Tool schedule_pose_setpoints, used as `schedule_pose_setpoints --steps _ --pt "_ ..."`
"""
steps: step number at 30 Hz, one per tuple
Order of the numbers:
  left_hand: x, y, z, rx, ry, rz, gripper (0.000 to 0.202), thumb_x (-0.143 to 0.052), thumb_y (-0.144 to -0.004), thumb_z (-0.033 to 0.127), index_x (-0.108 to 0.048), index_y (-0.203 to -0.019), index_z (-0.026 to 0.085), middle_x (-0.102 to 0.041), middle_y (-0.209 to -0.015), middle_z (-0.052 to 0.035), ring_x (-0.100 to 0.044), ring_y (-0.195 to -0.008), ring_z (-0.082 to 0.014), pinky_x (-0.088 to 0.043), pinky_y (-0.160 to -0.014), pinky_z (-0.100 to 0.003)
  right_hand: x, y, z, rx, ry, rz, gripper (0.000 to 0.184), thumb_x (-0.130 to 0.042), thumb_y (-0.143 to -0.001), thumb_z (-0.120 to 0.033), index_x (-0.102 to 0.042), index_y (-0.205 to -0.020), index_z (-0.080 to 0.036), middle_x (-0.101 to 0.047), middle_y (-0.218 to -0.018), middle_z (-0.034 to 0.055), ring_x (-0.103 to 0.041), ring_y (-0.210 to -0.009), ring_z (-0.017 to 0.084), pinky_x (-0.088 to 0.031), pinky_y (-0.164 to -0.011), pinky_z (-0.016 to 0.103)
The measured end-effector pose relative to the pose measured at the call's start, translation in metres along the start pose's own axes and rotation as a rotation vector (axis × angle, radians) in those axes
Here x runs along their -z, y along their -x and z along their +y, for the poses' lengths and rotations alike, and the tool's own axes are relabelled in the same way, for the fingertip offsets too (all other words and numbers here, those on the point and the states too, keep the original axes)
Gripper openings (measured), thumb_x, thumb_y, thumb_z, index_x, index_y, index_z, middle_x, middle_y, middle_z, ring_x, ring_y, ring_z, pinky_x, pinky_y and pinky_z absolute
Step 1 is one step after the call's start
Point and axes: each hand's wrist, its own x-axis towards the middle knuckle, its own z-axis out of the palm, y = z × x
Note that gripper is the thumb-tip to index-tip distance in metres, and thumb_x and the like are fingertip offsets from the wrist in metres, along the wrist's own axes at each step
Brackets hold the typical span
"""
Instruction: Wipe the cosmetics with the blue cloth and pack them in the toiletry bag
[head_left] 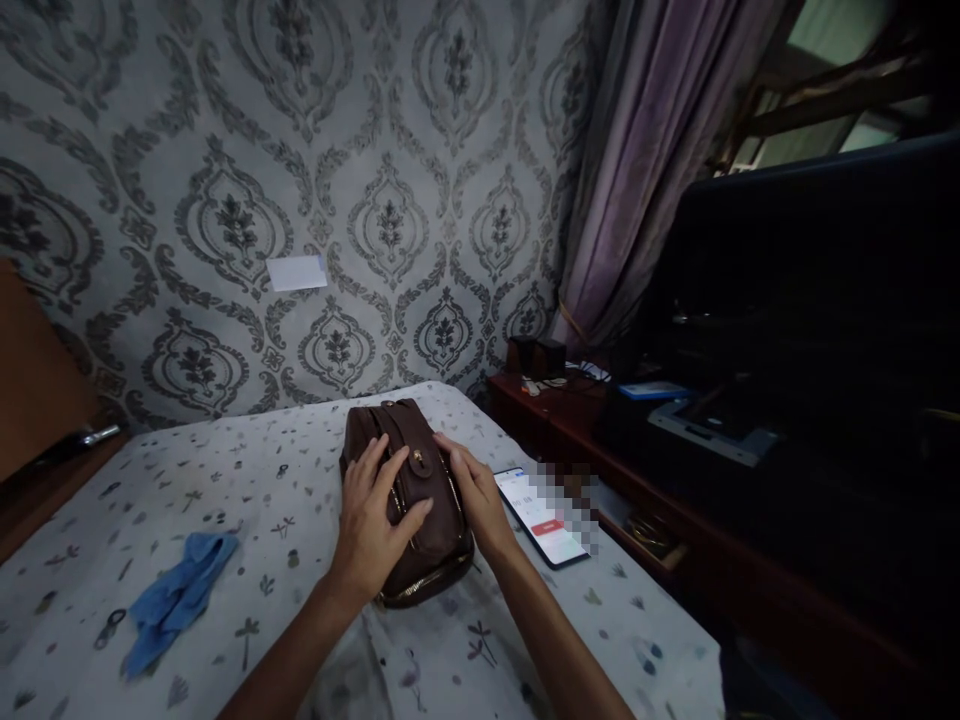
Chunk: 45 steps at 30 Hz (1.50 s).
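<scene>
A dark brown leather bag [439,520] with gold zips and a small metal clasp lies on the patterned white cloth [300,620]. Spread across its top and left side is my left hand [375,525], fingers apart and resting on the leather. My right hand [476,495] touches the bag's right side with its fingers stretched out along the edge; part of those fingers is hard to make out. Just right of that hand lies a smartphone [544,520] with its screen lit. A crumpled blue cloth [180,600] is off to the left.
Behind the table stands a wall with grey damask paper, bearing a white card [297,273]. At right are a purple curtain [637,170], a dark red desk [540,410] with cables and small black boxes, and an open drawer [660,540]. A brown panel [37,380] stands at left.
</scene>
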Motion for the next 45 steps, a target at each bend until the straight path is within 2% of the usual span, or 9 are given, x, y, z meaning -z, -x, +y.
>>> schedule_pose_setpoints --steps 7,14,19,23,28,31,35,40,45 --pt "-0.005 0.001 0.001 0.014 0.002 0.028 0.046 -0.058 -0.09 0.031 -0.051 -0.136 0.027 -0.045 -0.151 -0.0118 -0.039 -0.142 -0.0304 -0.033 -0.115 -0.057 -0.005 0.005 0.0 0.065 0.163 0.002 0.047 -0.055 -0.093 -0.05 -0.064 -0.13 -0.023 -0.065 -0.134 0.0104 -0.06 -0.124 0.027 -0.044 -0.11 0.048" --pt "-0.004 0.001 0.002 -0.002 -0.002 0.018 0.043 -0.055 -0.092 0.029 -0.052 -0.134 0.023 -0.045 -0.15 -0.0143 -0.037 -0.143 -0.0298 -0.032 -0.116 -0.057 -0.018 0.014 0.004 0.222 0.454 0.102 0.042 -0.043 -0.1 -0.04 -0.061 -0.132 -0.021 -0.065 -0.132 0.0117 -0.059 -0.122 0.025 -0.047 -0.106 0.047" --pt "-0.002 0.001 0.003 0.011 0.006 -0.005 0.041 -0.053 -0.092 0.028 -0.053 -0.133 0.023 -0.045 -0.151 -0.0138 -0.035 -0.144 -0.0295 -0.03 -0.116 -0.057 -0.025 0.022 0.006 0.252 0.58 0.211 0.041 -0.037 -0.102 -0.038 -0.066 -0.126 -0.022 -0.064 -0.129 0.0126 -0.058 -0.12 0.025 -0.047 -0.104 0.048" --pt "-0.001 0.002 0.003 0.017 0.015 -0.008 0.041 -0.051 -0.093 0.03 -0.054 -0.134 0.023 -0.044 -0.152 -0.0133 -0.035 -0.145 -0.0291 -0.029 -0.117 -0.057 -0.031 0.031 0.006 0.258 0.678 0.2 0.046 -0.032 -0.103 -0.038 -0.063 -0.129 -0.019 -0.059 -0.136 0.016 -0.053 -0.125 0.027 -0.042 -0.106 0.052" --pt "0.0 0.004 0.001 0.037 0.046 -0.02 0.038 -0.043 -0.099 0.03 -0.055 -0.135 0.024 -0.043 -0.154 -0.011 -0.033 -0.146 -0.0259 -0.026 -0.119 -0.055 -0.038 0.041 0.006 0.259 0.765 0.171 0.05 -0.029 -0.102 -0.042 -0.05 -0.141 -0.017 -0.045 -0.148 0.0188 -0.039 -0.138 0.032 -0.035 -0.108 0.059" --pt "0.0 0.004 0.001 0.062 0.114 -0.005 0.039 -0.035 -0.102 0.029 -0.057 -0.133 0.025 -0.045 -0.152 -0.009 -0.032 -0.147 -0.0239 -0.023 -0.121 -0.054 -0.039 0.042 0.003 0.272 0.799 0.144 0.055 -0.032 -0.101 -0.048 -0.043 -0.145 -0.017 -0.044 -0.148 0.0195 -0.039 -0.136 0.033 -0.036 -0.106 0.058" --pt "0.002 0.003 0.0 0.125 0.284 0.011 0.045 -0.026 -0.104 0.039 -0.061 -0.129 0.027 -0.05 -0.149 -0.0074 -0.035 -0.145 -0.0229 -0.021 -0.122 -0.053 -0.037 0.04 -0.007 0.281 0.889 0.069 0.062 -0.04 -0.097 -0.053 -0.037 -0.15 -0.022 -0.046 -0.144 0.0191 -0.04 -0.134 0.035 -0.038 -0.104 0.058" --pt "0.004 0.0 -0.002 0.21 0.472 0.048 0.054 -0.022 -0.103 0.051 -0.064 -0.121 0.025 -0.053 -0.144 -0.0079 -0.039 -0.142 -0.0227 -0.023 -0.122 -0.051 -0.041 0.04 -0.014 0.281 1.003 0.055 0.071 -0.053 -0.087 -0.062 -0.044 -0.145 -0.022 -0.047 -0.142 0.0221 -0.043 -0.128 0.041 -0.04 -0.098 0.061" --pt "0.004 -0.001 0.001 0.268 0.583 0.095 0.05 -0.025 -0.102 0.052 -0.064 -0.114 0.023 -0.059 -0.136 -0.0081 -0.045 -0.138 -0.0224 -0.028 -0.121 -0.047 -0.052 0.038 -0.017 0.287 1.056 0.086 0.066 -0.057 -0.085 -0.054 -0.049 -0.138 -0.016 -0.051 -0.138 0.0259 -0.041 -0.132 0.043 -0.035 -0.1 0.063"
